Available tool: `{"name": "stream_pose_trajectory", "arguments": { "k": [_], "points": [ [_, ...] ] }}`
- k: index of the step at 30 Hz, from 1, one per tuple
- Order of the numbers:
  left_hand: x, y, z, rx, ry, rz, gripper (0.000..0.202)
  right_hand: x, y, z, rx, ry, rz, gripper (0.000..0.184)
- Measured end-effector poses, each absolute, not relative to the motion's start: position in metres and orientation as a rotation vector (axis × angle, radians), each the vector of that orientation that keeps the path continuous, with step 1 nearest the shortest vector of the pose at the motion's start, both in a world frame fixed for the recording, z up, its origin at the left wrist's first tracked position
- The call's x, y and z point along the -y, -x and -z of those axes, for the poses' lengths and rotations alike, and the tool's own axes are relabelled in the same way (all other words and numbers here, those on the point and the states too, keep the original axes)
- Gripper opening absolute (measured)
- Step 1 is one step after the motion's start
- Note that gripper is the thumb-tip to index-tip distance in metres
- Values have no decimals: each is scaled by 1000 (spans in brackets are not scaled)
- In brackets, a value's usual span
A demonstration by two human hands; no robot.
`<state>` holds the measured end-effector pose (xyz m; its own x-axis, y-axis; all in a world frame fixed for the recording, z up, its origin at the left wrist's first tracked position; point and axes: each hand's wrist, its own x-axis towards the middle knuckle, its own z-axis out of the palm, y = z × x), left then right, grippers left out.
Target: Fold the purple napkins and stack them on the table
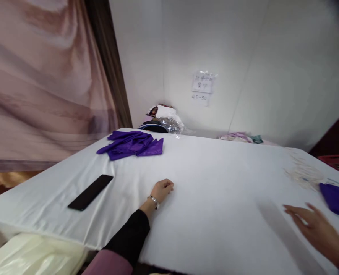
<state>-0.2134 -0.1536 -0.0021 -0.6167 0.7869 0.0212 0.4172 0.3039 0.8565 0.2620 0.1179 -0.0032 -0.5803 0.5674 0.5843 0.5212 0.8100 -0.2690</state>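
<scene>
My left hand [163,188] rests on the white tablecloth [209,179] near the middle of the table, its fingers curled into a loose fist with nothing visible in it; a watch sits on its wrist below a black sleeve. My right hand [315,225] hovers low at the right with its fingers stretched out and apart, holding nothing. It is nearest a purple cloth [338,199] lying at the right edge, a little short of touching it. A pile of folded purple cloths [132,144] lies at the far left of the table.
A black phone [90,191] lies flat at the left, near the table's edge. Clear plastic bags [302,173] lie at the right. A pink curtain [43,84] hangs at the left. Bundles of goods [165,119] sit against the white wall, and a pale bag [34,256] sits below the table.
</scene>
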Motion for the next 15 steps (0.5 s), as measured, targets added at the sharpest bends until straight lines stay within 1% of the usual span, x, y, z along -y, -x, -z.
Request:
{"name": "stream_pose_trajectory", "arguments": {
  "k": [3, 7, 10, 15],
  "points": [
    [153, 231, -11, -2242, -1049, -1256, 21, -83, -163, 3, 2605, 455, -244, 25],
    [146, 270, -35, -2453, -1013, -1208, 19, -18, -67, -4, 2816, 145, -432, 33],
    [134, 301, -42, -2642, -944, -1115, 22, 10, -36, 3, 2840, 50, -489, 36],
    [102, 336, -30, -2852, -899, -960, 35, 19, -28, 22, 2926, 89, -502, 45]
  ]
}}
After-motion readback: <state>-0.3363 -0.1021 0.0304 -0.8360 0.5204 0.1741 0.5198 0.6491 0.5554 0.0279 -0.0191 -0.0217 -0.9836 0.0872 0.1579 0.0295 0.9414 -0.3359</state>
